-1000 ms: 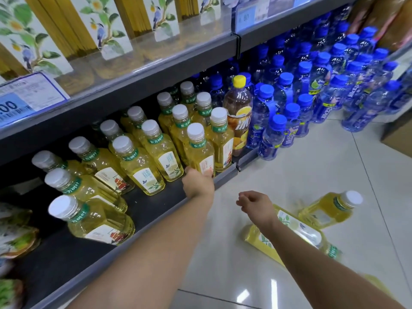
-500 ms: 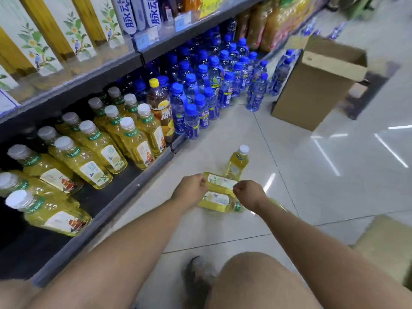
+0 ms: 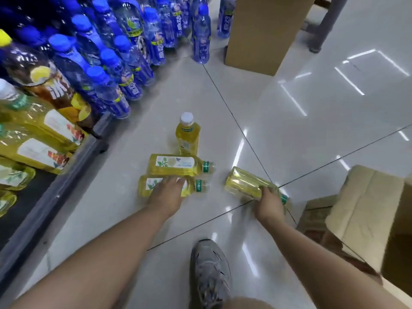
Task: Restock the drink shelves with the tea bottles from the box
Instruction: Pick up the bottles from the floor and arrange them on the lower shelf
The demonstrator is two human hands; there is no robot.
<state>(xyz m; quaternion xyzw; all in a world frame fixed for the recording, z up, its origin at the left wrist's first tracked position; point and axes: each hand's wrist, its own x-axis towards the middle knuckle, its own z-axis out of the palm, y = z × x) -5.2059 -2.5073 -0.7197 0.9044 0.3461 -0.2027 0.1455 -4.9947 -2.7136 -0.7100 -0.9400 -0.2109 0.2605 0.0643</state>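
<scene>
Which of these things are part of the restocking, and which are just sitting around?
In the job: upright tea bottle, lying tea bottle, left hand gripping the nearer bottle, right hand gripping the fourth bottle, open box, shelf.
Just about: blue bottles, brown bottle, shoe.

Yellow tea bottles (image 3: 174,167) with white caps and green neck bands; beyond them blue-capped blue bottles (image 3: 201,39); tan cardboard box (image 3: 263,34); glossy pale-grey floor (image 3: 312,121).
</scene>
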